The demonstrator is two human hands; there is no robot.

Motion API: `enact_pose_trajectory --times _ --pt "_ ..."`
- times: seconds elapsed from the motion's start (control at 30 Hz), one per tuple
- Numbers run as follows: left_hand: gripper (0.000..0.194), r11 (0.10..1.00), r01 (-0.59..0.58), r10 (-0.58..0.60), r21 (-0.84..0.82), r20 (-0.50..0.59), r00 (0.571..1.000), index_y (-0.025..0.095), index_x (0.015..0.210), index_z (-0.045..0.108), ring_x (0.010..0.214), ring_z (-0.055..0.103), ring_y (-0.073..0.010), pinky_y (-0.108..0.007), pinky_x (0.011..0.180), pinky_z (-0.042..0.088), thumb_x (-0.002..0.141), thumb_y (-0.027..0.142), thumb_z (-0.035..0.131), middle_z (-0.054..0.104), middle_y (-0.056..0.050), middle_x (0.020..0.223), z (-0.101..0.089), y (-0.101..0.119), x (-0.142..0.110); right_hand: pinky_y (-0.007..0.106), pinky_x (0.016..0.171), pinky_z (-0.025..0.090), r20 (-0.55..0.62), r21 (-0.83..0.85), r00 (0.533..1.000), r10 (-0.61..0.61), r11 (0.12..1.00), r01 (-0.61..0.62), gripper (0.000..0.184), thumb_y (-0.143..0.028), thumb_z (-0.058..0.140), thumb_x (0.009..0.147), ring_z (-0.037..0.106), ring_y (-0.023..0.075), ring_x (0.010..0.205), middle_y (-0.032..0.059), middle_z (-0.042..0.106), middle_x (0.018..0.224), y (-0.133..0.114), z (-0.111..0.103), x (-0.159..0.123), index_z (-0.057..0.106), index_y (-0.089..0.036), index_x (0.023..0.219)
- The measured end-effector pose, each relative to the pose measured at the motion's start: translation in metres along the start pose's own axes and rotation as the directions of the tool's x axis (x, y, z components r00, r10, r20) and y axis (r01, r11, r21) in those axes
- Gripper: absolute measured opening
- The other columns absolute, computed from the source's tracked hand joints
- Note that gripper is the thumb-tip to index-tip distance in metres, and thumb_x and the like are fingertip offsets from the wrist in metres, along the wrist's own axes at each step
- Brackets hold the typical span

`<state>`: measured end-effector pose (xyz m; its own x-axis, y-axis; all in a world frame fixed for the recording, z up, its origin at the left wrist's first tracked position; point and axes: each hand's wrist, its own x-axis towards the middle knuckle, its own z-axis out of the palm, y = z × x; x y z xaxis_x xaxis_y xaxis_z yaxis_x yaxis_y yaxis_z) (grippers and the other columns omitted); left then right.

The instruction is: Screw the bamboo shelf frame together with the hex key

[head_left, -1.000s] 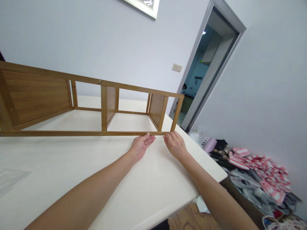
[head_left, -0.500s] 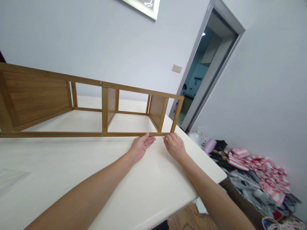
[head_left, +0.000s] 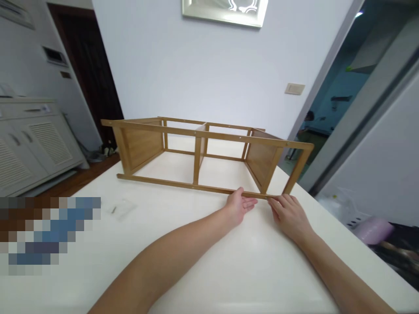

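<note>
A brown wooden shelf frame (head_left: 168, 181) lies on its side on the white table (head_left: 196, 261), its slatless panels standing upright between the rails. My left hand (head_left: 238, 206) is at the near lower rail, palm turned up and fingers stretched out, with the thumb against the rail. To its right, my right hand (head_left: 290, 213) has its fingers pinched together at the same rail, beside the joint near the frame's right end. What the pinched fingers hold, if anything, is too small or hidden to make out.
A clear plastic bag (head_left: 122, 209) with a small piece lies on the table at left. A purple roll (head_left: 373, 230) and other goods are piled beyond the table's right edge. A white cabinet (head_left: 36, 135) stands at far left, and a doorway opens at right.
The view has swung to the left, bringing the frame's left end, the cabinet and the dark door into sight. Both hands stay at the same rail, the right one still pinching near the joint.
</note>
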<state>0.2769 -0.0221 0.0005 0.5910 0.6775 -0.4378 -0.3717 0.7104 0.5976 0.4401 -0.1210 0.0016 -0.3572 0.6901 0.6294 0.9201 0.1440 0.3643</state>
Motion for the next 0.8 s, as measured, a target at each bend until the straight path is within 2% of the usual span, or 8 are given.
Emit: enact_pose_trajectory --times 0.1,0.2,0.3,0.43,0.5,0.63,0.8 --pt "0.041 1.0 0.009 -0.009 0.005 -0.037 0.999 0.002 0.119 0.048 0.093 0.071 -0.0231 -0.031 0.085 0.053 0.095 0.035 0.04 0.063 -0.027 0.115 0.002 0.0 -0.002 0.034 0.071 0.039 -0.055 0.042 0.994 -0.09 0.995 0.092 0.016 -0.01 0.05 0.085 0.052 0.02 0.076 0.0082 0.065 0.083 0.002 0.002 0.0 0.064 -0.017 0.091" --pt "0.037 1.0 0.014 -0.014 0.002 -0.059 0.998 0.003 0.117 0.05 0.095 0.07 -0.0236 -0.032 0.086 0.053 0.095 0.031 0.04 0.063 -0.026 0.115 0.004 0.001 -0.005 0.034 0.071 0.04 -0.105 0.089 0.989 -0.1 0.99 0.109 0.015 -0.01 0.051 0.086 0.052 0.0197 0.075 0.0076 0.064 0.081 0.002 0.004 -0.001 0.064 -0.017 0.091" --pt "0.036 0.999 0.039 -0.038 0.014 -0.066 0.997 0.003 0.117 0.05 0.099 0.069 -0.0241 -0.033 0.088 0.052 0.095 0.029 0.039 0.064 -0.026 0.115 0.005 0.001 -0.009 0.034 0.075 0.044 -0.103 0.124 0.994 -0.046 0.991 0.058 0.018 -0.01 0.049 0.088 0.054 0.0202 0.08 0.0086 0.065 0.087 -0.001 0.006 -0.001 0.063 -0.017 0.097" --pt "0.04 0.997 0.062 -0.059 0.047 -0.066 0.996 0.003 0.124 0.044 0.104 0.067 -0.0228 -0.03 0.088 0.052 0.097 0.03 0.035 0.059 -0.028 0.123 0.004 -0.003 -0.013 0.035 0.076 0.047 -0.024 0.143 0.999 0.027 0.989 -0.023 0.021 -0.011 0.044 0.091 0.056 0.0213 0.088 0.0108 0.065 0.1 -0.005 0.007 -0.004 0.062 -0.017 0.101" --pt "0.041 0.996 0.059 -0.055 0.064 -0.063 0.997 0.005 0.128 0.041 0.106 0.066 -0.0217 -0.028 0.088 0.052 0.097 0.031 0.034 0.057 -0.027 0.127 0.004 -0.006 -0.015 0.036 0.078 0.048 0.012 0.161 1.0 0.027 0.987 -0.028 0.024 -0.009 0.042 0.091 0.055 0.0213 0.09 0.011 0.065 0.104 -0.006 0.008 -0.006 0.061 -0.017 0.104" --pt "0.042 0.993 0.072 -0.067 0.097 -0.056 0.996 0.005 0.13 0.039 0.107 0.066 -0.0228 -0.03 0.088 0.053 0.097 0.03 0.035 0.055 -0.028 0.13 0.004 -0.013 -0.02 0.036 0.075 0.048 0.03 0.262 0.992 0.125 0.957 -0.129 0.021 -0.014 0.044 0.092 0.054 0.0206 0.086 0.0094 0.065 0.096 -0.011 0.009 -0.009 0.062 -0.019 0.101" --pt "0.042 0.988 0.083 -0.079 0.127 -0.033 0.996 0.002 0.127 0.043 0.105 0.067 -0.0231 -0.031 0.089 0.053 0.095 0.029 0.037 0.057 -0.029 0.127 0.004 -0.021 -0.021 0.033 0.07 0.05 -0.024 0.459 0.946 0.323 0.844 -0.277 0.017 -0.023 0.047 0.094 0.056 0.0189 0.083 0.0066 0.059 0.087 -0.017 0.017 -0.012 0.064 -0.022 0.095"
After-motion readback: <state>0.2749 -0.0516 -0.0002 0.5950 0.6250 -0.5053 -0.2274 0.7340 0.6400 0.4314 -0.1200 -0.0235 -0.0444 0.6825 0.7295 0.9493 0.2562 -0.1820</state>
